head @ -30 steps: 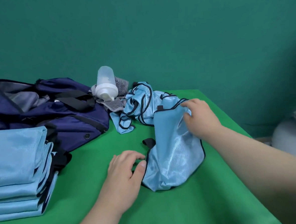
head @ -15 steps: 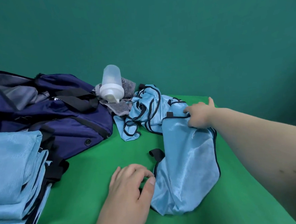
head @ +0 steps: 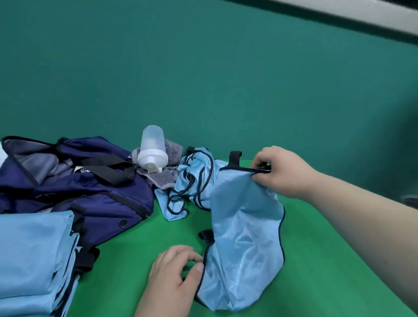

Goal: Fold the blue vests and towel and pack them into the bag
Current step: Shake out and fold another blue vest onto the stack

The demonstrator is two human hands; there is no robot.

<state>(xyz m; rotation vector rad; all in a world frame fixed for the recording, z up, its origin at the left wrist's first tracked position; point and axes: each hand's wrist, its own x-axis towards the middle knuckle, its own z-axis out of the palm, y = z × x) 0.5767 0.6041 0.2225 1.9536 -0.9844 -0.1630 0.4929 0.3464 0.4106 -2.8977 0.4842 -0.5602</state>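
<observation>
The blue vest (head: 245, 242) droops onto the green table (head: 333, 285), near the bag (head: 82, 190). It looks soft, light and slippery, so the dark edge is the best place to hold. The right hand (head: 279, 171) pinches its top edge; the left hand (head: 173, 273) pinches its side edge. A green wall (head: 198, 73) stands behind.

You had bare tabletop (head: 126, 256) to pass over between the stack of folded vests (head: 25, 255) on your left and the vest (head: 244, 229) in front of you, and more to its right. Farther back, the bag (head: 82, 190), a bottle (head: 152, 149) and a crumpled vest (head: 192, 181) crowded side by side.
</observation>
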